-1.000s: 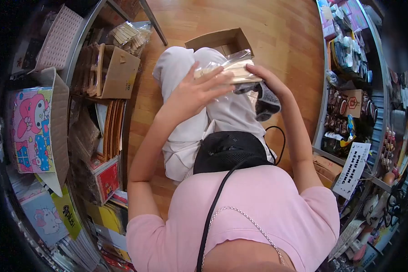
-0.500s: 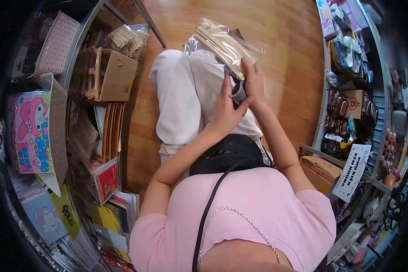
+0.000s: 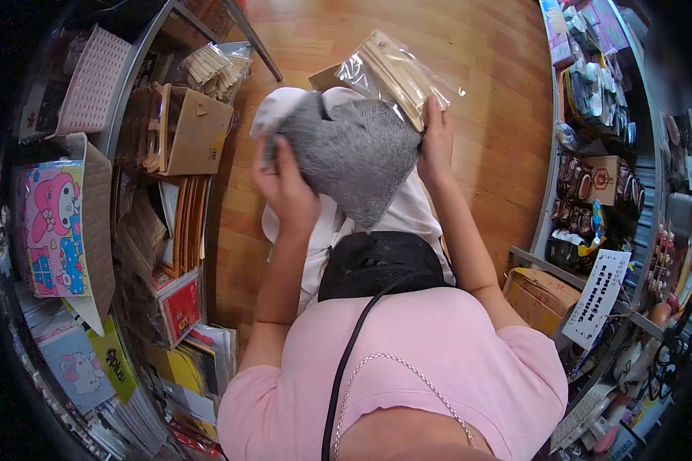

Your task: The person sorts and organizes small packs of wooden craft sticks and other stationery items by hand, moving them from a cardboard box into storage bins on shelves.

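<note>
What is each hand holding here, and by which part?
The left hand grips the grey cloth at its left edge. The right hand holds a clear packet of wooden sticks by its lower end.

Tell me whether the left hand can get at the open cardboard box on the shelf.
Probably yes: the cardboard box sits close beside the left hand with nothing between them, though that hand is full, gripping the grey cloth.
</note>
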Motion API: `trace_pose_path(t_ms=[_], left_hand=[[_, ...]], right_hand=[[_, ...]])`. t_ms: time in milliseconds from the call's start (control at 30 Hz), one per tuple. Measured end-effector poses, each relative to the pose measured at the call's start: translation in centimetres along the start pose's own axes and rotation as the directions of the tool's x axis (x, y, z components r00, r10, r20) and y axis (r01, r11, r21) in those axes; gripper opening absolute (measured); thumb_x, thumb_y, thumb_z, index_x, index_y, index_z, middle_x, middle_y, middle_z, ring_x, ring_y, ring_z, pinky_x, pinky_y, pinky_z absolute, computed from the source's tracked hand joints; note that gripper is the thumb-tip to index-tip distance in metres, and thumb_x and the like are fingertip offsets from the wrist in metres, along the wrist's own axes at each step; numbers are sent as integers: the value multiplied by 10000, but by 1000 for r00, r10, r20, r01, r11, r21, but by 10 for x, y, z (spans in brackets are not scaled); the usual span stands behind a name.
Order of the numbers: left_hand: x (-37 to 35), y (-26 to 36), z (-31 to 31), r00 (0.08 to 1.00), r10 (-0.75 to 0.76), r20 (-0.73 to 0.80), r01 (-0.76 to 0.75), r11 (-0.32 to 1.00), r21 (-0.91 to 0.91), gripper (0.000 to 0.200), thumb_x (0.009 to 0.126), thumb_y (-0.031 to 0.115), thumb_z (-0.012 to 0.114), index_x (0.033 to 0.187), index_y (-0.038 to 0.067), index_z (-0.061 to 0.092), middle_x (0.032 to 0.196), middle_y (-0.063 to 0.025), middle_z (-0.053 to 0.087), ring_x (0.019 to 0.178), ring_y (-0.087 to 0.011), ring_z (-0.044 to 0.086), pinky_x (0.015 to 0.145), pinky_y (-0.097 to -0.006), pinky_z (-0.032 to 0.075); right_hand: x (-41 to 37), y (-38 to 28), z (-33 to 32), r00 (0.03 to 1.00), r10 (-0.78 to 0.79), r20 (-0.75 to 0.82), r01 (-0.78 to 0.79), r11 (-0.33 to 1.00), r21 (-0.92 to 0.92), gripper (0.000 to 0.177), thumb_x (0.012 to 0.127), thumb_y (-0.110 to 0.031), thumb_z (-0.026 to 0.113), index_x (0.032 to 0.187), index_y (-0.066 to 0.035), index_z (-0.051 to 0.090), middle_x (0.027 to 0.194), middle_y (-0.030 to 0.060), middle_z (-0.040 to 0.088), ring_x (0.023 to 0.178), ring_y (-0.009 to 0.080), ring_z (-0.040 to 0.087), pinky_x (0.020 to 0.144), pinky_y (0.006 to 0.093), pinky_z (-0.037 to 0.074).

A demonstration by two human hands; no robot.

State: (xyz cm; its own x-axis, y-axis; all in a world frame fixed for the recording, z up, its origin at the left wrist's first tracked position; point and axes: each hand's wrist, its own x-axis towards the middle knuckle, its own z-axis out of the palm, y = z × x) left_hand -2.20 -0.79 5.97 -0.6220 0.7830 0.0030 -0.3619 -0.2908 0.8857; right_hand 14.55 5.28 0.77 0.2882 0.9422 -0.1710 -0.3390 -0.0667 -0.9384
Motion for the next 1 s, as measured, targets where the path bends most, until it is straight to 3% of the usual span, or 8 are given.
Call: trace_pose_path(t_ms=[133, 200, 267, 333, 600, 733, 833, 1000], left_hand=[[11, 21, 11, 987, 23, 161, 11, 978, -206, 287, 925, 209, 492, 1099, -9, 560, 1056, -95, 584, 909, -141, 567, 825, -257, 432], [11, 14, 26, 930, 29, 366, -117, 968, 222, 332, 900, 167, 508, 1191, 6, 505, 1125, -133, 563, 1004, -204, 561, 880, -300, 417], [12, -19, 39, 634, 131, 762, -513, 808, 288, 423, 875, 165, 489, 1276, 43, 440, 1248, -132, 501, 1164, -265, 470, 958, -418, 348], [-4, -45, 44, 514, 87, 853, -790, 436, 432, 471, 857, 198, 458, 1316, 105, 417, 1352, -69, 417, 1271, -270, 348, 997, -521, 245], [33, -78, 56, 597, 42, 801, -706, 502, 500, 442, 907, 256, 336, 1308, 98, 432, 1414, -62, 334, 1322, -290, 254, 1045, -538, 96], [34, -116, 44, 792, 46, 609, -516, 584, 627, 437, 925, 222, 309, 1308, 33, 404, 1415, -91, 324, 1321, -308, 250, 1056, -520, 119], [-3, -121, 29, 674, -54, 737, -657, 413, 631, 415, 906, 214, 365, 1272, 40, 455, 1402, -99, 342, 1300, -272, 302, 1057, -495, 172], [-4, -122, 21, 526, -121, 842, -697, 506, 508, 403, 896, 223, 386, 1258, 70, 477, 1365, -84, 400, 1266, -235, 363, 1046, -482, 225]], right_hand=[[-1, 8, -1, 991, 75, 111, -88, 990, 115, 410, 913, -325, 486, 1122, 28, 477, 1090, 94, 543, 980, 163, 531, 870, 298, 408], [-16, 6, 10, 978, 101, 180, -127, 982, 141, 386, 914, -283, 482, 1137, 33, 463, 1109, 110, 542, 998, 172, 534, 880, 310, 411], [-29, 8, 18, 956, 167, 241, -223, 948, 228, 399, 930, -277, 436, 1202, 15, 432, 1151, 117, 515, 1034, 177, 503, 911, 299, 390], [-45, 9, 24, 929, 231, 290, -340, 842, 419, 364, 946, -236, 399, 1234, -14, 403, 1183, 101, 496, 1046, 174, 499, 911, 306, 398], [-36, 26, 11, 913, 159, 376, -282, 911, 300, 362, 952, -216, 376, 1284, -72, 368, 1224, 87, 474, 1107, 182, 471, 948, 322, 367], [-30, 53, -5, 933, 200, 301, -256, 953, 160, 395, 950, -297, 394, 1281, -81, 381, 1227, 83, 481, 1132, 175, 462, 960, 324, 355], [-27, 49, -6, 910, 328, 252, -389, 887, 249, 468, 948, -397, 361, 1296, -85, 373, 1252, 89, 467, 1148, 189, 452, 967, 328, 354], [-31, 53, -6, 881, 368, 296, -472, 721, 507, 508, 957, -440, 286, 1330, -98, 325, 1323, 107, 402, 1222, 214, 387, 1023, 350, 310]])
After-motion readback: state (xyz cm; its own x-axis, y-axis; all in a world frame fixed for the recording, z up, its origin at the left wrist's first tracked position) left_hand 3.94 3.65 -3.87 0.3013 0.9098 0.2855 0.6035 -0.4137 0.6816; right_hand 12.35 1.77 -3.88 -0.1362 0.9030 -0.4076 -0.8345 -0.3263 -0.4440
